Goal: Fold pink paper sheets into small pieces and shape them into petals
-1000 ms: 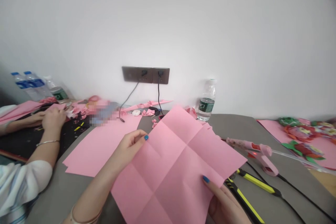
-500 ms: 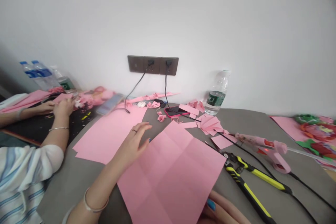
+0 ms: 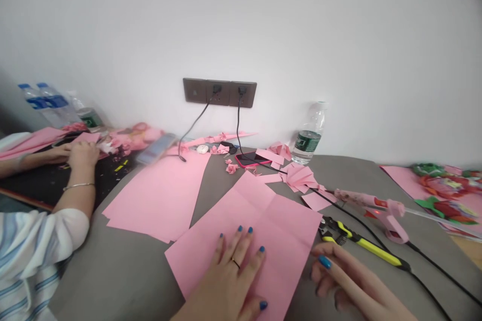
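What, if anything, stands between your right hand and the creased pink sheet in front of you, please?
Nothing visible stands between the right hand and the creased pink sheet; its fingers are just beside the sheet's right edge. The yellow-and-black pliers lie beyond that hand, and the left hand rests on the sheet.

Shared craft table (indoors), shown by pink paper (image 3: pixel 158 195) and glue gun (image 3: pixel 387 215).

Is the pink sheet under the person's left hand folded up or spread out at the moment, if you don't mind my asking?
Spread out: the pink sheet lies open beneath the left hand, its corners apart.
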`<act>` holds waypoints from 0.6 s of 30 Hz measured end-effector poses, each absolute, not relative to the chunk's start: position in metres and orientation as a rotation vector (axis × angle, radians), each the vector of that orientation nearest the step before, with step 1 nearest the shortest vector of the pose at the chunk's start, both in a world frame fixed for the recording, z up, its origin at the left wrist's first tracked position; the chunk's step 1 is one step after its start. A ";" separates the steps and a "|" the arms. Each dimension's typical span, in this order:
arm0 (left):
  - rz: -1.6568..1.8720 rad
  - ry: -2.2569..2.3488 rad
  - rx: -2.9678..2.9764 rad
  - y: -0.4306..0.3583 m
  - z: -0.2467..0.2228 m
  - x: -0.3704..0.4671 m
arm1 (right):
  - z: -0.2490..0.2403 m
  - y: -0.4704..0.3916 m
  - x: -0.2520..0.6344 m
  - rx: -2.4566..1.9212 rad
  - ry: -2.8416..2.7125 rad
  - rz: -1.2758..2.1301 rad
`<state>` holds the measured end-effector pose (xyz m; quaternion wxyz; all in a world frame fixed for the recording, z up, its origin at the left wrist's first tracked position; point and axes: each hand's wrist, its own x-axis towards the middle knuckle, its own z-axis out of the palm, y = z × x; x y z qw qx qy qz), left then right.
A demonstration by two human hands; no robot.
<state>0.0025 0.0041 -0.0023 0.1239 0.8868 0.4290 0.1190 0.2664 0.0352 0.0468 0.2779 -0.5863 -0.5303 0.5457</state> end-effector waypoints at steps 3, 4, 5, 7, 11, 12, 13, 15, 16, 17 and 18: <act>0.312 1.258 2.625 0.003 -0.021 0.005 | 0.039 0.050 0.266 -1.653 -1.363 1.190; 0.313 1.253 2.654 0.003 -0.025 0.004 | 0.035 0.054 0.266 -1.662 -1.359 1.090; 0.320 1.243 2.693 0.003 -0.029 0.002 | 0.031 0.057 0.267 -1.660 -1.370 0.989; 0.360 1.204 2.797 0.004 -0.033 -0.002 | 0.028 0.063 0.266 -1.650 -1.411 0.783; 0.509 1.093 3.017 0.006 -0.034 -0.012 | 0.033 0.071 0.261 -1.673 -1.502 0.706; 0.548 1.071 3.051 0.006 -0.033 -0.014 | 0.035 0.073 0.259 -1.688 -1.524 0.737; 0.590 1.052 3.075 0.007 -0.032 -0.016 | 0.037 0.075 0.258 -1.700 -1.546 0.772; 0.655 1.009 3.104 0.008 -0.029 -0.018 | 0.038 0.080 0.255 -1.696 -1.575 0.841; 0.679 0.983 3.112 0.009 -0.028 -0.018 | 0.038 0.082 0.253 -1.677 -1.581 0.886; 0.701 0.956 3.112 0.009 -0.028 -0.019 | 0.038 0.085 0.252 -1.653 -1.580 0.944; 0.720 0.932 3.104 0.009 -0.028 -0.019 | 0.038 0.088 0.251 -1.634 -1.574 1.013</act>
